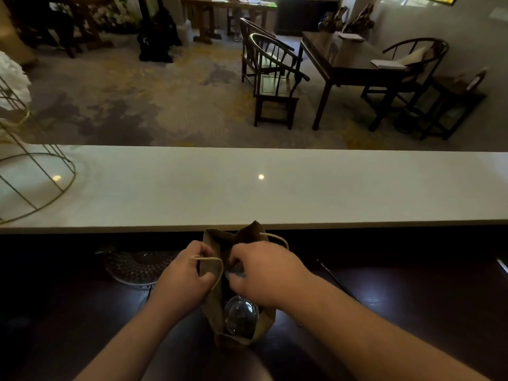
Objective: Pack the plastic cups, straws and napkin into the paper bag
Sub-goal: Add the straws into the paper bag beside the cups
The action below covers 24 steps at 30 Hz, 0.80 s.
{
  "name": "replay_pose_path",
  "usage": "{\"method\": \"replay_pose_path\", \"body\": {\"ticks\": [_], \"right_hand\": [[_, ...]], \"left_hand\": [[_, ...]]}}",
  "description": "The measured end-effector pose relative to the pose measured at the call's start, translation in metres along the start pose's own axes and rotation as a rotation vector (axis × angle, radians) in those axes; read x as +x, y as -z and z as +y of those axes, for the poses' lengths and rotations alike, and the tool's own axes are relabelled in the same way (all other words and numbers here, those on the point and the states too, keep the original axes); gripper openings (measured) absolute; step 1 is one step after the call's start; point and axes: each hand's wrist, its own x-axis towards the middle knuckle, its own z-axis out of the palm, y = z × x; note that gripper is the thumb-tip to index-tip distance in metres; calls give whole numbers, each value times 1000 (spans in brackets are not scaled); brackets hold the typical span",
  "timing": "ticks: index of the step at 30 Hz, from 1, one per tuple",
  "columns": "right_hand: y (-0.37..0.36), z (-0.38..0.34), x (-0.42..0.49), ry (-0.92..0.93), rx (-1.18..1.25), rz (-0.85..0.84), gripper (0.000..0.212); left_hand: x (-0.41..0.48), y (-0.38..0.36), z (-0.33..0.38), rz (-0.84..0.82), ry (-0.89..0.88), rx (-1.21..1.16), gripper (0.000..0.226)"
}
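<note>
Head view: right hand (pixel 264 273) over paper bag (pixel 217 306), contents half-hidden.

You saw: paper bag (pixel 211 306) matt brown, creased | cup (pixel 241 316) clear glossy plastic | table (pixel 384 312) dark polished wood

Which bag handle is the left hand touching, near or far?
The near handle: its cord loops over the left hand on the paper bag's left wall. The far handle arcs free behind the right hand.
</note>
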Motion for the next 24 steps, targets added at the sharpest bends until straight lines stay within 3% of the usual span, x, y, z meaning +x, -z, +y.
{"method": "replay_pose_path", "body": {"ticks": [2, 5, 12, 17, 20, 24], "right_hand": [[16, 9, -15, 82, -37, 186, 18], [33, 35, -27, 86, -116, 329, 18], [20, 130, -35, -209, -33, 453, 28], [-46, 211, -25, -469, -77, 189, 15], [-86, 246, -22, -546, -119, 26, 30], [-119, 271, -23, -608, -87, -60, 44]], "left_hand": [[-1, 0, 2, 3, 8, 6, 30], [-3, 0, 6, 3, 16, 34, 34], [-7, -1, 16, 6, 51, 36, 34], [-8, -4, 21, 32, 65, 47, 37], [-7, -7, 21, 27, 81, 49, 37], [-8, -7, 22, 21, 88, 48, 40]]}}
